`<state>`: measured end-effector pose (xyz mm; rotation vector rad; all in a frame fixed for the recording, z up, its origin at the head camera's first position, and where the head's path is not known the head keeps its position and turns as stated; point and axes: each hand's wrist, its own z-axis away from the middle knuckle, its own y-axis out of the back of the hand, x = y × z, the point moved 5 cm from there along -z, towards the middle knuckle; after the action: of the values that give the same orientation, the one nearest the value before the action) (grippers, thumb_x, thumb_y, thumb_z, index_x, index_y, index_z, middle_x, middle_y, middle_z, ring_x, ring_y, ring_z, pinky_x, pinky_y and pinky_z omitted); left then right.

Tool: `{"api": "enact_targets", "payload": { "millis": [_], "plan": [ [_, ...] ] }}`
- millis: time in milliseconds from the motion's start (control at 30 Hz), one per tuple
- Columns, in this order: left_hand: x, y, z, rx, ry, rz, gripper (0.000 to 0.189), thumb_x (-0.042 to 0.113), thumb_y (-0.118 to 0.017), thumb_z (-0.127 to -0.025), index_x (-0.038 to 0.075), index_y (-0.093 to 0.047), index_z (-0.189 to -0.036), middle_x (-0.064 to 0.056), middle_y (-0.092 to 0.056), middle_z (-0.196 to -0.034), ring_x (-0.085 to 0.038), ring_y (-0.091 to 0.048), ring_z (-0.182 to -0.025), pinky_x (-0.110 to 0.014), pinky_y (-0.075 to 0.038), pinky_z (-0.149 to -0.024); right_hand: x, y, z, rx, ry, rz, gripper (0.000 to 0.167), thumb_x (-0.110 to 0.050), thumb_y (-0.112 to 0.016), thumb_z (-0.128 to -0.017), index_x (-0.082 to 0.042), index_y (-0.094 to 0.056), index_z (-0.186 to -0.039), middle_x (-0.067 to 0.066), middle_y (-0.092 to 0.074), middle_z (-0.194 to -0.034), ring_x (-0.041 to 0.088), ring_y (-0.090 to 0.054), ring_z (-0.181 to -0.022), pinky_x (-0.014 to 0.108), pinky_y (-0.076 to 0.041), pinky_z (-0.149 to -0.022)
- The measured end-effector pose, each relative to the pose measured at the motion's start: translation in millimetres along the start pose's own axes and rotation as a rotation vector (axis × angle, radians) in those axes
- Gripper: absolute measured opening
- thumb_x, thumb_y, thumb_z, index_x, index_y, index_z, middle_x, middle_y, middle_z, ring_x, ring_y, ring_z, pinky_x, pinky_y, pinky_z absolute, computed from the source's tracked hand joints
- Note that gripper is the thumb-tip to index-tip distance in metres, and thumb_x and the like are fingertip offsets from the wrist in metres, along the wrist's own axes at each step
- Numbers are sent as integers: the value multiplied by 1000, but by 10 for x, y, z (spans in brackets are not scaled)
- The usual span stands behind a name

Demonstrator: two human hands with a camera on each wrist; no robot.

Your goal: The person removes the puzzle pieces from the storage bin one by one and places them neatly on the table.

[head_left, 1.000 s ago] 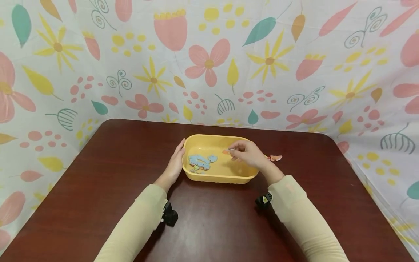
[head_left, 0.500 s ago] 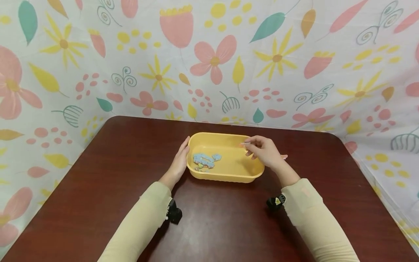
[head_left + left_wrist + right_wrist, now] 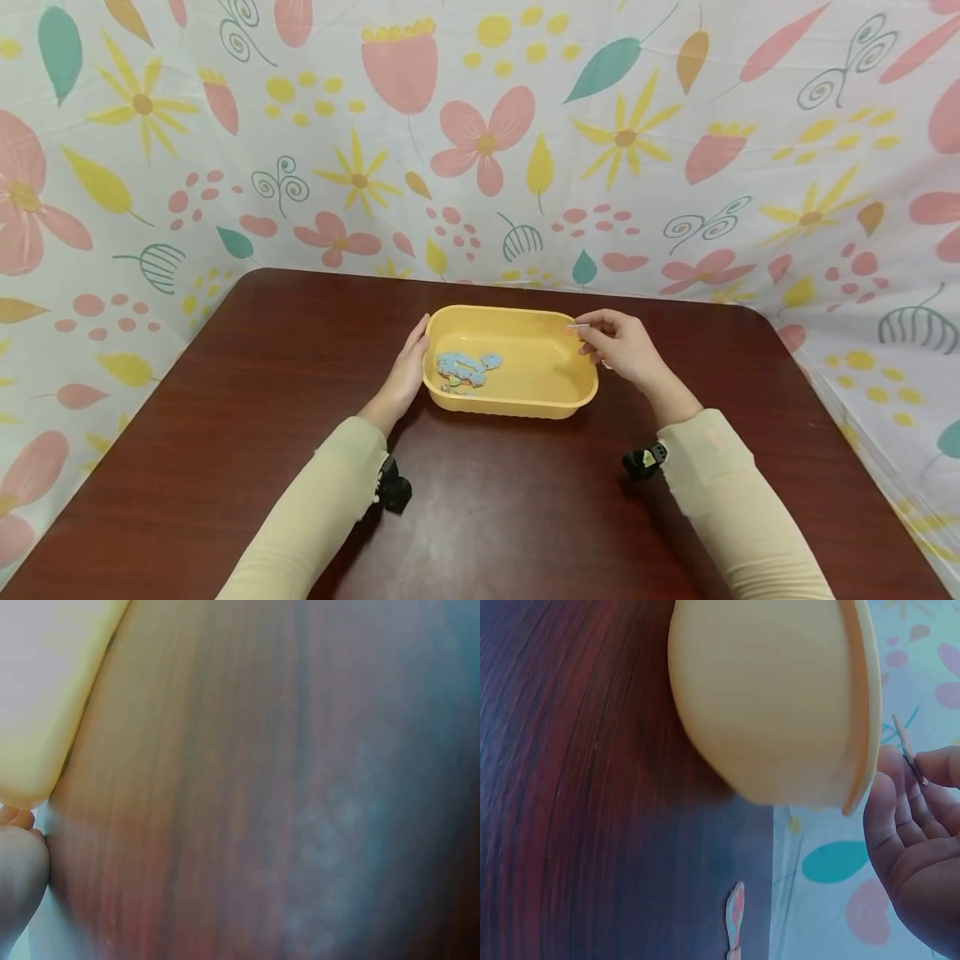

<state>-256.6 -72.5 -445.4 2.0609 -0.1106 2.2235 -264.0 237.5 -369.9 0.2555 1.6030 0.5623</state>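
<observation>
Left hand (image 3: 402, 375) has fairly straight fingers resting along the outside of the yellow plastic tub (image 3: 510, 407). Light-blue flat pieces (image 3: 461, 368) are bunched inside at that end. Right hand (image 3: 628, 348) is pinching a thin flat piece (image 3: 909, 750) between thumb and fingertips, by the far right rim. Flowery cloth (image 3: 465, 242) hangs behind.

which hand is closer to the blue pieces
Left: the left hand touches the yellow tray at the end with the blue pieces; the right hand is by the opposite end.
</observation>
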Motion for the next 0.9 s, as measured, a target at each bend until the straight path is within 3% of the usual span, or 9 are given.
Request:
{"api": "enact_targets", "payload": {
  "millis": [233,333,567,900],
  "plan": [
    [-11,-12,-1,-5,8,23,51,30,-24,-104,23,-14,-153,3,-10,-159,-18,-7,-147,-43,-13,-118,115,149,25,20,-27,-51,39,-23,-56,-96,4,-55,-123,26,-64,-111,14,-65,-69,33,-55,-63],
    [-11,-21,-4,-4,14,24,50,32,-25,-104,25,-14,-153,4,-10,-159,-18,-7,-147,-42,-13,-118,172,217,39,38,-44,-55,41,-25,-56,-95,5,-54,-123,17,-68,-109,11,-67,-69,36,-57,-66],
    [2,-26,-9,-11,19,12,50,32,-24,-105,25,-14,-153,4,-11,-159,-17,-8,-147,-42,-13,-118,305,332,88,68,-49,-35,42,-26,-56,-95,6,-54,-123,-15,-65,-83,19,-71,-75,31,-56,-64],
    [9,-1,11,-8,18,31,50,30,-25,-105,25,-15,-153,5,-12,-159,-16,-11,-146,-40,-14,-118,418,445,107,100,-58,-4,44,-26,-57,-95,8,-54,-122,-19,-63,-79,15,-69,-72,31,-57,-67]
  ]
}}
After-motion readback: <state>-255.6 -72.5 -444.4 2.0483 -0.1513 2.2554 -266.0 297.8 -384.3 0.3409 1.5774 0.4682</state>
